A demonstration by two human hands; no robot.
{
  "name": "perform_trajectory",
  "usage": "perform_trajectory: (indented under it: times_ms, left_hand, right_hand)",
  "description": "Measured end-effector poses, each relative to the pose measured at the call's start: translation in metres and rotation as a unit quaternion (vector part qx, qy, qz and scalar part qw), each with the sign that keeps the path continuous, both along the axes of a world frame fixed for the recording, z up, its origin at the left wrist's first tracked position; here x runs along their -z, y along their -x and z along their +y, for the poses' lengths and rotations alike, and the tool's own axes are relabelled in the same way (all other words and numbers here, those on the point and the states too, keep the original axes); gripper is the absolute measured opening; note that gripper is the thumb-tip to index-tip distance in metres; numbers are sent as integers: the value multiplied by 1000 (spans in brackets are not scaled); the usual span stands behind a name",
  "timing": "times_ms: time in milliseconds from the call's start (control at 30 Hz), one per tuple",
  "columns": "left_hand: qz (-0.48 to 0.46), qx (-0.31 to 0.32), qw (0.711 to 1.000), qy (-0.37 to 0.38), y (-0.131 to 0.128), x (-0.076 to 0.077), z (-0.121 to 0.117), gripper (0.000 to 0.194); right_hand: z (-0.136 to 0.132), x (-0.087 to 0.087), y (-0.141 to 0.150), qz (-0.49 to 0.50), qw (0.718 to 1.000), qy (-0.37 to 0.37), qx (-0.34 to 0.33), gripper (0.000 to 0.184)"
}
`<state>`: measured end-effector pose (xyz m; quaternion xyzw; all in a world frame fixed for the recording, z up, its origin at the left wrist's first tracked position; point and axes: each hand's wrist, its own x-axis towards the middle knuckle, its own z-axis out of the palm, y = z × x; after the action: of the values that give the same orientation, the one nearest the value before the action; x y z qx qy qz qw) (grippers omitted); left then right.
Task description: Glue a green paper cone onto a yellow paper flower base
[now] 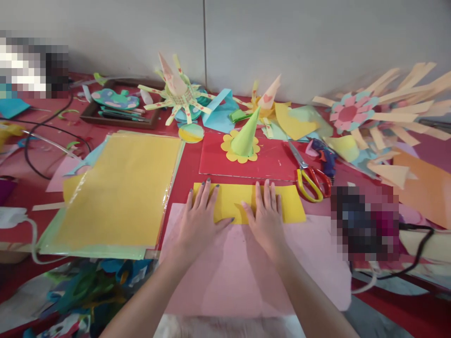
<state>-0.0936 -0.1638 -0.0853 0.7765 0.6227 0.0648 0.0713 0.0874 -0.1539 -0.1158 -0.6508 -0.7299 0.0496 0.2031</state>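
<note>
A yellow strip of paper point(235, 204) lies across the top of a large pink sheet point(225, 277) in front of me. My left hand point(202, 211) rests flat on its left part, fingers spread. On its right part my right hand point(265, 216) also lies flat, fingers extended and thumb apart. Just beyond the strip, a green paper cone point(246, 136) stands on a yellow scalloped paper base point(229, 148), upon a red board point(211, 162). Scissors point(310, 180) with yellow and red handles lie right of the strip.
At the left is a stack of yellow sheets point(123, 188) in clear plastic. A brown tray point(120, 119) holds pens behind it. Paper crafts with cones point(172, 80) and a pink paper flower point(347, 112) line the back. Cables point(419, 253) run at right; scraps lie below the left edge.
</note>
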Motion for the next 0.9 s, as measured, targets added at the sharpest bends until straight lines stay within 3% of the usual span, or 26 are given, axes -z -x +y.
perform_trajectory:
  times_ms: [367, 600, 900]
  left_hand:
    - [46, 13, 999, 10, 3, -5, -1, 73]
    - [88, 20, 996, 4, 21, -4, -8, 61]
    - [82, 20, 996, -15, 41, -2, -17, 52]
  right_hand:
    - [-8, 1, -24, -47, 998, 15, 30, 72]
    - [-13, -1, -45, -75, 996, 20, 45, 70]
    - [-14, -3, -46, -110, 992, 28, 53, 69]
